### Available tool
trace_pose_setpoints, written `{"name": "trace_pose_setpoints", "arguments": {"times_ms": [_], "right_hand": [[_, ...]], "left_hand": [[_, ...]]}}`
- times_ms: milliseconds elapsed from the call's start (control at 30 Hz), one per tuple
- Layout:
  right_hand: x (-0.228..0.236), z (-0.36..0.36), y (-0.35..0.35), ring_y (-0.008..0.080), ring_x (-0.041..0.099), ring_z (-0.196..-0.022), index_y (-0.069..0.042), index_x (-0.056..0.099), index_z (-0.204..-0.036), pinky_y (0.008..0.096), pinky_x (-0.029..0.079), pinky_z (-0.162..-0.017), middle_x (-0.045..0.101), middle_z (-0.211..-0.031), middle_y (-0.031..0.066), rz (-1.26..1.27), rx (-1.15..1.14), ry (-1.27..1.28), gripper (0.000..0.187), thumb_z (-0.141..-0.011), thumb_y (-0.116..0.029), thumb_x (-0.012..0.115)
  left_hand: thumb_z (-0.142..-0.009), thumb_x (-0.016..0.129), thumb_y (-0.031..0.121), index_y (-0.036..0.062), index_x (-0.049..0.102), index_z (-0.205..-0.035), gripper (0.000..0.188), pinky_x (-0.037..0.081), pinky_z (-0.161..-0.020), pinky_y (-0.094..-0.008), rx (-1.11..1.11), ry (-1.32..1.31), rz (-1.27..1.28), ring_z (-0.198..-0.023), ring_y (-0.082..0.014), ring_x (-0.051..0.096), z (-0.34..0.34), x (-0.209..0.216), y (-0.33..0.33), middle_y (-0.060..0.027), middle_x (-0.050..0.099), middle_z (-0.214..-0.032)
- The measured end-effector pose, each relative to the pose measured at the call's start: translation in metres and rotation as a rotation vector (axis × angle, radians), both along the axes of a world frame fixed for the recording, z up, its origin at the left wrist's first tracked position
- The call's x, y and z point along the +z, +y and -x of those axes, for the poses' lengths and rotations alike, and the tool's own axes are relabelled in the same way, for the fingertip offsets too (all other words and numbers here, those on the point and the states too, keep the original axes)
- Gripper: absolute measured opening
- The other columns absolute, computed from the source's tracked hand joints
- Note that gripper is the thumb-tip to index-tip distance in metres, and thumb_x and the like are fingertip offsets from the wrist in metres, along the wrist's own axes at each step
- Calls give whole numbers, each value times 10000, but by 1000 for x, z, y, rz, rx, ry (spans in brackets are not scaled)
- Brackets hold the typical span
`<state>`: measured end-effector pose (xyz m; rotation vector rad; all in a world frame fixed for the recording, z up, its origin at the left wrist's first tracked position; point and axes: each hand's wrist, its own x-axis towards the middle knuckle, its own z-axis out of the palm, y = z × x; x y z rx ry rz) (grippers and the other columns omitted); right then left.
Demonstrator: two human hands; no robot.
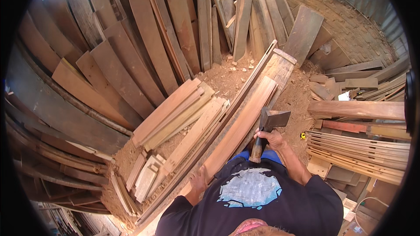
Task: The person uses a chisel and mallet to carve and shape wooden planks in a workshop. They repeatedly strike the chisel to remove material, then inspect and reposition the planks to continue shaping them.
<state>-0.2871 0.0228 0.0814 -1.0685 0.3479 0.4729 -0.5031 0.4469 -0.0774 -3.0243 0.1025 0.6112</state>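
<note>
My right hand (272, 139) is closed round the dark handle of an adze (276, 120). Its broad, dark metal blade sticks out above the fist, and the handle's pale wooden butt points down toward my belly. Just left of the tool, a reddish-brown plank (245, 126) lies lengthwise on a long, heavy timber bench (280, 66) that slants from lower left to upper right. Near the plank's close end, my left hand (199, 181) rests flat on the wood, its fingers spread and holding nothing.
Cut boards (175, 109) lie stacked on the sawdust-covered ground left of the bench. Tall planks (148, 30) lean along the far and left sides. To the right are a pile of slotted wooden strips (354, 148), a thick beam (358, 109) and a small yellow tape measure (302, 136).
</note>
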Motion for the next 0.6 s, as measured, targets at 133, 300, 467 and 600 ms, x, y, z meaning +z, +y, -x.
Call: {"name": "trace_pose_setpoints", "arguments": {"times_ms": [133, 300, 467, 600], "right_hand": [[13, 7, 2, 234, 712, -843, -10, 670, -1020, 389, 575, -797, 720, -887, 123, 13, -44, -41, 229, -830, -81, 776], [25, 5, -8, 228, 694, -875, -16, 672, -1020, 395, 548, -826, 716, -906, 123, -29, -57, -85, 226, -837, -106, 769], [21, 8, -27, 222, 687, -875, -26, 674, -1027, 379, 546, -823, 717, -914, 118, -21, -10, -86, 234, -836, -122, 769], [30, 6, -36, 199, 692, -836, -36, 667, -1050, 347, 552, -791, 730, -921, 97, -25, 71, -25, 252, -845, -142, 770]], "left_hand": [[-834, 649, 540, 228, 274, -1585, 896, 408, -819, -610, -11, 21, 36, -1014, -464, 528, -16, 9, -15, -308, 507, -1144], [-871, 637, 376, 310, 185, -1599, 859, 370, -928, -610, -19, 32, 167, -1110, -476, 491, -71, -51, -58, -290, 490, -1212], [-823, 719, 335, 353, 179, -1593, 941, 384, -964, -611, 17, 58, 279, -1165, -512, 485, -144, 3, -147, -324, 470, -1278], [-696, 823, 258, 337, 253, -1581, 1055, 325, -1036, -654, 69, -22, 285, -1269, -533, 428, -137, 13, -159, -355, 400, -1414]]}}
